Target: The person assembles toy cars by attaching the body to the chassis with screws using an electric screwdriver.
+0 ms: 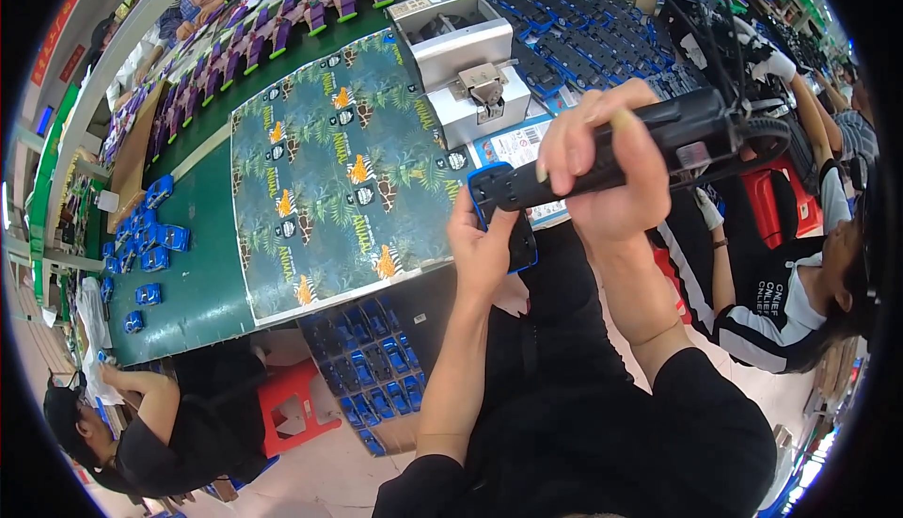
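My left hand [482, 253] grips a blue toy car [493, 182] with its black underside turned up, the thumb lying across it. In my right hand [616, 193] is a black electric screwdriver [691, 127], held almost level with the fingers wrapped round its body. Its tip end points left and reaches the car's underside; whether the bit sits in a screw cannot be made out. Behind my hands stands a grey-white metal machine [470, 62] on the bench. A printed sheet with jungle animals [353, 175] covers the bench to the left of it.
Rows of black-and-blue car bases [588, 38] lie at the back right. Several blue cars [150, 236] are heaped on the green bench [202, 278]. A box of car parts [376, 367] stands below its edge. Co-workers sit at left and right, beside red stools [296, 410].
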A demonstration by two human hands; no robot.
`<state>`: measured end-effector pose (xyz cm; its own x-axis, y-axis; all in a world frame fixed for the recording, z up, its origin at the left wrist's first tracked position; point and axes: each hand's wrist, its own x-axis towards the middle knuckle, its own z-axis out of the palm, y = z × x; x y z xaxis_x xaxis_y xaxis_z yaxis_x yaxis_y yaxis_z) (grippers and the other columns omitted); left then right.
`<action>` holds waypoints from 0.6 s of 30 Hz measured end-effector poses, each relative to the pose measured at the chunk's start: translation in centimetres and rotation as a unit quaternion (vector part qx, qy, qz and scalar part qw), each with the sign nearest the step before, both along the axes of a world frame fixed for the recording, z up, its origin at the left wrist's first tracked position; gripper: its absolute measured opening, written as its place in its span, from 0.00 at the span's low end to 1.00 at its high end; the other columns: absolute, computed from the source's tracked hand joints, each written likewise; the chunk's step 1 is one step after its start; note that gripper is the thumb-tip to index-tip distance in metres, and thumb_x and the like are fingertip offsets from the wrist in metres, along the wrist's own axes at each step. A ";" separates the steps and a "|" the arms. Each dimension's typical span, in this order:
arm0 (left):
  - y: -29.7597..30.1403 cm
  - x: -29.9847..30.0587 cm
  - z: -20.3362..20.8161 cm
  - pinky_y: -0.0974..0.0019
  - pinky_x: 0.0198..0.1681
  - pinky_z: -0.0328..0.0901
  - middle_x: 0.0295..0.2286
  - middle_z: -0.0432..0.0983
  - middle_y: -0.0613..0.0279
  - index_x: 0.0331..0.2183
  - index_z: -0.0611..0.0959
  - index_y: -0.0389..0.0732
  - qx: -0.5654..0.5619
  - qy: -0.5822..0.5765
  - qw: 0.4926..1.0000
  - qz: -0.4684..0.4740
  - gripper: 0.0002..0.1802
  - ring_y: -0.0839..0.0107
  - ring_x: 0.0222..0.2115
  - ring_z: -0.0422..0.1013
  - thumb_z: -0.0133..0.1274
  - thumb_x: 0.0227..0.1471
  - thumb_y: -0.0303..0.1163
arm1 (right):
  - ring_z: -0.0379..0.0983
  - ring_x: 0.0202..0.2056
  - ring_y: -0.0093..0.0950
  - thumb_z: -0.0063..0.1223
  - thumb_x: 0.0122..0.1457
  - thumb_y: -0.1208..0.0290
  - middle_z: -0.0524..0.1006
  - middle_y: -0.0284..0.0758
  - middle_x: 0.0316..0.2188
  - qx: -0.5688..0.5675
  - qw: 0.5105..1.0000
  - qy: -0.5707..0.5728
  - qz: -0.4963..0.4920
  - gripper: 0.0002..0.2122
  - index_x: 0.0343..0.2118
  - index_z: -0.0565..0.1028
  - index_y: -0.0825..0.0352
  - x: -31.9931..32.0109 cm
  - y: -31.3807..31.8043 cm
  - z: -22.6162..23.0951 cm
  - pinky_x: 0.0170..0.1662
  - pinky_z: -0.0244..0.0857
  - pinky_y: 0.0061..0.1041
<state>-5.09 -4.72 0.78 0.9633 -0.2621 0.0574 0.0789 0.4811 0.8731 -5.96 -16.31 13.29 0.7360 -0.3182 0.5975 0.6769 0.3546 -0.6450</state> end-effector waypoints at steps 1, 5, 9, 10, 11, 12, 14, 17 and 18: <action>0.4 0.1 0.0 0.69 0.35 0.73 0.36 0.79 0.60 0.44 0.76 0.36 -0.030 0.045 0.998 -0.027 0.15 0.74 0.31 0.77 0.59 0.56 0.29 | 0.64 0.15 0.25 0.42 0.64 0.62 0.66 0.32 0.18 0.006 1.000 0.001 -0.013 0.10 0.35 0.67 0.65 -0.2 -0.2 0.3 0.24 0.63 0.27; 1.1 0.5 0.8 0.65 0.34 0.75 0.36 0.79 0.55 0.44 0.76 0.37 -0.058 0.094 0.991 -0.072 0.13 0.68 0.29 0.78 0.55 0.59 0.32 | 0.66 0.16 0.27 0.43 0.64 0.64 0.69 0.34 0.19 0.027 0.998 -0.058 -0.001 0.09 0.35 0.69 0.65 -0.6 -3.2 1.2 0.26 0.66 0.30; 1.2 0.5 0.7 0.63 0.35 0.76 0.35 0.79 0.55 0.44 0.75 0.37 -0.080 0.091 0.990 -0.069 0.13 0.67 0.29 0.78 0.52 0.61 0.34 | 0.63 0.16 0.24 0.43 0.64 0.61 0.66 0.32 0.18 0.037 0.997 -0.006 -0.074 0.12 0.35 0.69 0.66 -0.8 -3.0 0.7 0.25 0.61 0.26; 1.2 0.6 0.9 0.63 0.34 0.76 0.34 0.79 0.55 0.44 0.74 0.38 -0.073 0.095 0.991 -0.064 0.13 0.66 0.29 0.79 0.51 0.62 0.36 | 0.63 0.16 0.25 0.44 0.63 0.63 0.66 0.33 0.18 0.026 0.997 0.003 -0.075 0.10 0.35 0.68 0.66 -0.8 -3.0 0.5 0.25 0.62 0.27; 1.3 0.7 0.8 0.63 0.34 0.76 0.34 0.79 0.55 0.44 0.74 0.38 -0.071 0.096 0.991 -0.066 0.13 0.66 0.29 0.79 0.51 0.62 0.36 | 0.63 0.16 0.25 0.44 0.63 0.63 0.66 0.33 0.18 0.028 0.997 0.004 -0.078 0.10 0.35 0.68 0.66 -1.0 -2.9 0.5 0.25 0.62 0.27; 1.5 0.9 0.5 0.64 0.33 0.76 0.36 0.78 0.55 0.44 0.73 0.38 -0.081 0.102 0.988 -0.078 0.14 0.67 0.30 0.78 0.51 0.62 0.36 | 0.64 0.16 0.25 0.44 0.63 0.63 0.66 0.33 0.18 0.012 0.998 0.024 -0.065 0.10 0.35 0.68 0.66 -1.2 -2.7 0.4 0.24 0.63 0.27; 1.2 0.9 0.7 0.62 0.34 0.76 0.37 0.77 0.57 0.46 0.72 0.38 -0.094 0.105 0.987 -0.081 0.14 0.68 0.30 0.78 0.51 0.62 0.36 | 0.65 0.15 0.26 0.44 0.62 0.66 0.67 0.34 0.19 -0.018 0.998 0.036 -0.046 0.08 0.35 0.68 0.66 -1.0 -2.1 -0.1 0.25 0.66 0.28; 1.1 1.0 0.8 0.59 0.35 0.78 0.37 0.77 0.57 0.46 0.72 0.38 -0.135 0.132 0.980 -0.069 0.14 0.67 0.30 0.78 0.50 0.63 0.35 | 0.67 0.16 0.27 0.46 0.61 0.69 0.68 0.36 0.18 -0.078 0.994 0.058 -0.057 0.07 0.35 0.67 0.67 -1.0 -1.2 -0.4 0.26 0.68 0.30; 1.1 0.9 1.5 0.57 0.36 0.78 0.37 0.77 0.57 0.47 0.72 0.37 -0.134 0.133 0.979 -0.070 0.14 0.65 0.31 0.78 0.49 0.63 0.34 | 0.66 0.16 0.27 0.46 0.61 0.69 0.68 0.36 0.18 -0.077 0.994 0.057 -0.046 0.07 0.35 0.67 0.68 -0.9 -1.2 -0.5 0.26 0.68 0.30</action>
